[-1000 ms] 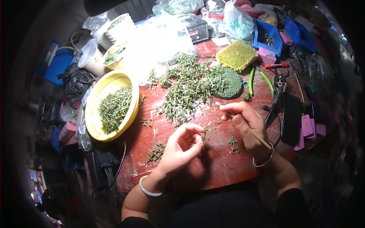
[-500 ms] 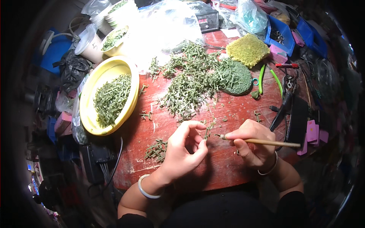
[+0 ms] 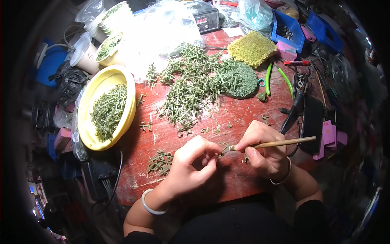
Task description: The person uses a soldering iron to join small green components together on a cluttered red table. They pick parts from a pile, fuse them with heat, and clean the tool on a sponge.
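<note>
Red tabletop point(image 3: 138, 152), green piece point(image 3: 222, 153) pinched in left hand point(image 3: 193, 161), wooden tool point(image 3: 286, 142) in right hand point(image 3: 263, 151)

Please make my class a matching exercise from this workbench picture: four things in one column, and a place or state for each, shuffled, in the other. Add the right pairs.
Column one
1. Wooden-handled tool
2. Yellow basin
3. Rough yellow pad
4. Black box

Column two
A. Beside the round green disc
B. Showing lit red digits
C. Held in the right hand
D. With small green pieces heaped inside

Right pairs: 1-C, 2-D, 3-A, 4-B
</note>
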The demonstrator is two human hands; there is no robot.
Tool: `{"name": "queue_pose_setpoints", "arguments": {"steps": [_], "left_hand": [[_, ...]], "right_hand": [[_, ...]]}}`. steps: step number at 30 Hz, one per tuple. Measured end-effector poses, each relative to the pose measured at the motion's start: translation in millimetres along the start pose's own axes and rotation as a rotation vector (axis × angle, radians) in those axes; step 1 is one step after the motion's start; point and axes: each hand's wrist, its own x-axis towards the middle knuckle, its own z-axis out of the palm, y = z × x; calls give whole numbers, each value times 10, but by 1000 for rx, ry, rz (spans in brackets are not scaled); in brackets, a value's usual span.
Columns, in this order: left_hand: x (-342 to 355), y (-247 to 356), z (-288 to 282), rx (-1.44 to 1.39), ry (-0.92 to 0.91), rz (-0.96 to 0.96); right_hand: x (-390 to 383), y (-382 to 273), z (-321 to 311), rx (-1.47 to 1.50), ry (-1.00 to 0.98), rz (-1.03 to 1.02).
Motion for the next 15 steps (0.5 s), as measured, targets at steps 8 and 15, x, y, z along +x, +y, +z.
{"name": "queue_pose_setpoints", "arguments": {"steps": [8, 15], "left_hand": [[5, -58, -13, -11, -34, 53], [15, -49, -11, -13, -39, 59]], "right_hand": [[9, -14, -6, -6, 0, 17], [-9, -7, 13, -11, -1, 12]]}}
